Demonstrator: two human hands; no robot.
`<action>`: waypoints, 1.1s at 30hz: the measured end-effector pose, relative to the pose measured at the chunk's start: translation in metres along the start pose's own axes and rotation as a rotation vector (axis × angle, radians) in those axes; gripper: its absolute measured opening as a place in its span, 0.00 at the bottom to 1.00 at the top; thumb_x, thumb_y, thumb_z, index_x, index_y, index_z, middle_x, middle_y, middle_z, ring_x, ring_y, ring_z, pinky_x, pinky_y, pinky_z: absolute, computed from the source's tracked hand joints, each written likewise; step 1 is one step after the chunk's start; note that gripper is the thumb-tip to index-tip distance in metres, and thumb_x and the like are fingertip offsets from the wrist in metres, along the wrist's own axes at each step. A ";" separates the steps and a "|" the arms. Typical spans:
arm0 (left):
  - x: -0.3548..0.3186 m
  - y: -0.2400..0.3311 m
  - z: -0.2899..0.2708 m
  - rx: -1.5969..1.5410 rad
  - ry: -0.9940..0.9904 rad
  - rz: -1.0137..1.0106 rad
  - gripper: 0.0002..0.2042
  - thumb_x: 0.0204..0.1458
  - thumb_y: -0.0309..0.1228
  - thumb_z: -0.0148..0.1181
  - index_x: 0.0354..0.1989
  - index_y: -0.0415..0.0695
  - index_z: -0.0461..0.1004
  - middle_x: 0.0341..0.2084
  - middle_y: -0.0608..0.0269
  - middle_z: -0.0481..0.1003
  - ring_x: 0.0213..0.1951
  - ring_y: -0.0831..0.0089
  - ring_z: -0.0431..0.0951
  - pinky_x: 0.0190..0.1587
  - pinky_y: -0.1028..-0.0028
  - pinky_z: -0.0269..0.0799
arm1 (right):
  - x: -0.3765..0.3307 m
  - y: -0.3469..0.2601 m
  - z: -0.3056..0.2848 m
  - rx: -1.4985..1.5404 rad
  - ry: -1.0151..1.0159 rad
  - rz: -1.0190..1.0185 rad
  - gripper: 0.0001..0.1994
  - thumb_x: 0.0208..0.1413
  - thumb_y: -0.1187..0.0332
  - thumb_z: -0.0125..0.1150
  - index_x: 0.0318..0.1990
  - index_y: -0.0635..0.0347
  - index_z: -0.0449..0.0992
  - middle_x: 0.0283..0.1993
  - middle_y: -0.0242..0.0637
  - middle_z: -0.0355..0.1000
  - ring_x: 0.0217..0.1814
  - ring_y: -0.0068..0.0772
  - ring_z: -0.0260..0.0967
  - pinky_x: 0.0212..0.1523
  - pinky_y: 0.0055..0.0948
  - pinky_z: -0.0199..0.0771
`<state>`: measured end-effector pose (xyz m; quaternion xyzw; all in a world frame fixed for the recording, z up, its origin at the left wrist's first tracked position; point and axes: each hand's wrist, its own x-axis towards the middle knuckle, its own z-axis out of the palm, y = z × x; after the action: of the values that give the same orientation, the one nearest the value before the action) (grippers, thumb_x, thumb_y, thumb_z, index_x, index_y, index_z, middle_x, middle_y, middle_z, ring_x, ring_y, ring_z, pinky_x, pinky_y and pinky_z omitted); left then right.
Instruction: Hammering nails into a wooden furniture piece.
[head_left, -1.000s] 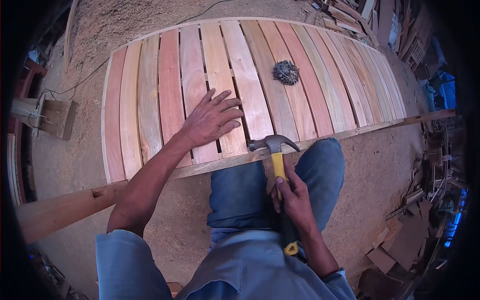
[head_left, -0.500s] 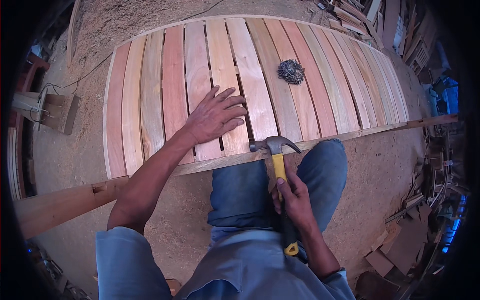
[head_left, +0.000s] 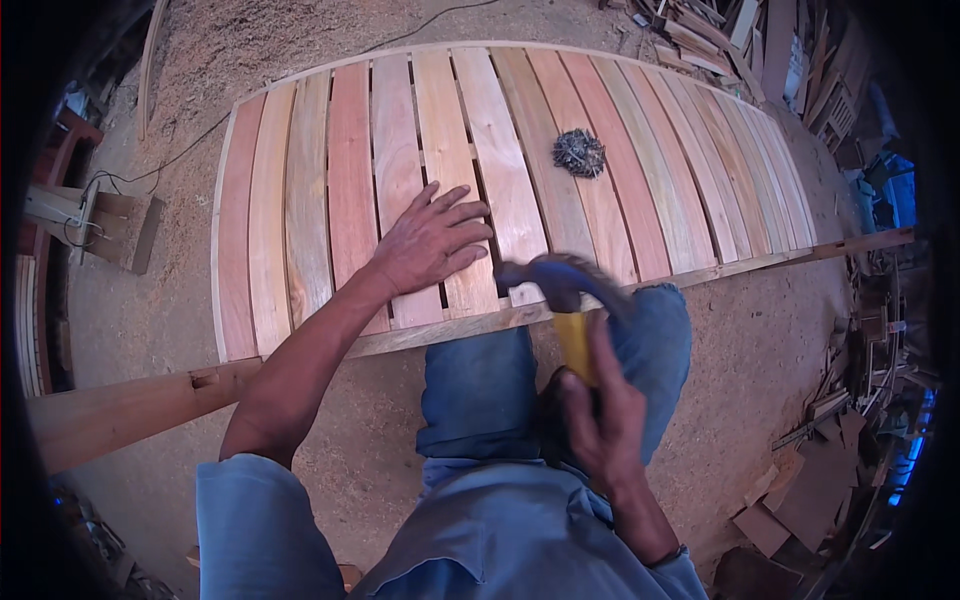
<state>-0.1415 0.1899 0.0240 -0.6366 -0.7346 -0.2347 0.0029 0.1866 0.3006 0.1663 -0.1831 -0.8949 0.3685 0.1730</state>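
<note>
A claw hammer (head_left: 572, 335) with a dark metal head and a yellow and black handle is gripped in my right hand (head_left: 608, 420). Its head, smeared by motion, shows over the near edge of a slatted wooden panel (head_left: 250, 230). My left hand (head_left: 432, 240) lies flat on the slats with its fingers spread, left of the hammer head. Pale, pinkish and brownish slats run side by side with narrow dark gaps between them. On the slats to the right, beyond the hammer, rests a pile of nails (head_left: 579, 153). No single nail shows under the hammer head.
The panel's near edge rests close to my knees (head_left: 655, 340). A wooden beam (head_left: 140, 412) sticks out at the left. Scrap boards (head_left: 815, 490) are heaped along the right side. A cable (head_left: 205, 132) crosses the sawdust-strewn floor (head_left: 330, 500) beyond the panel.
My right hand has raised the hammer, whose head now looks larger and blurred. My left hand stays in place on the slats.
</note>
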 end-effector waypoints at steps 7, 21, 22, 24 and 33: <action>0.008 0.003 -0.005 -0.007 0.000 0.009 0.16 0.72 0.48 0.64 0.60 0.57 0.85 0.72 0.64 0.77 0.80 0.53 0.68 0.84 0.39 0.55 | -0.024 0.018 0.029 -0.233 -0.137 -0.089 0.35 0.75 0.74 0.63 0.87 0.49 0.63 0.46 0.50 0.83 0.36 0.41 0.82 0.39 0.37 0.83; 0.004 0.002 -0.004 0.009 -0.019 -0.020 0.16 0.72 0.48 0.64 0.62 0.58 0.84 0.73 0.64 0.76 0.81 0.53 0.67 0.85 0.39 0.54 | -0.012 0.016 0.046 -0.113 -0.244 0.073 0.32 0.72 0.78 0.65 0.82 0.51 0.70 0.50 0.54 0.83 0.41 0.58 0.85 0.43 0.44 0.86; 0.002 0.006 -0.004 0.013 -0.020 -0.010 0.17 0.72 0.47 0.63 0.63 0.58 0.83 0.73 0.63 0.75 0.81 0.53 0.67 0.85 0.40 0.54 | -0.015 0.010 0.043 0.028 -0.112 0.005 0.32 0.72 0.77 0.66 0.82 0.52 0.71 0.50 0.55 0.83 0.42 0.58 0.85 0.43 0.46 0.86; 0.006 0.004 -0.007 -0.011 -0.063 -0.042 0.16 0.73 0.47 0.62 0.62 0.57 0.83 0.73 0.62 0.75 0.81 0.53 0.67 0.85 0.40 0.54 | -0.014 0.002 0.040 0.014 0.070 -0.160 0.32 0.72 0.78 0.66 0.82 0.53 0.70 0.48 0.55 0.83 0.42 0.58 0.85 0.42 0.47 0.86; 0.012 0.008 -0.009 -0.182 -0.054 -0.154 0.16 0.71 0.42 0.65 0.62 0.53 0.85 0.73 0.59 0.77 0.82 0.49 0.65 0.87 0.41 0.49 | -0.030 0.037 0.049 -0.083 -0.066 -0.117 0.34 0.74 0.71 0.65 0.85 0.51 0.66 0.40 0.49 0.80 0.34 0.57 0.81 0.35 0.55 0.83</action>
<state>-0.1389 0.1987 0.0387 -0.5822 -0.7567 -0.2827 -0.0924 0.1981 0.2820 0.1018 -0.1252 -0.9237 0.3261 0.1571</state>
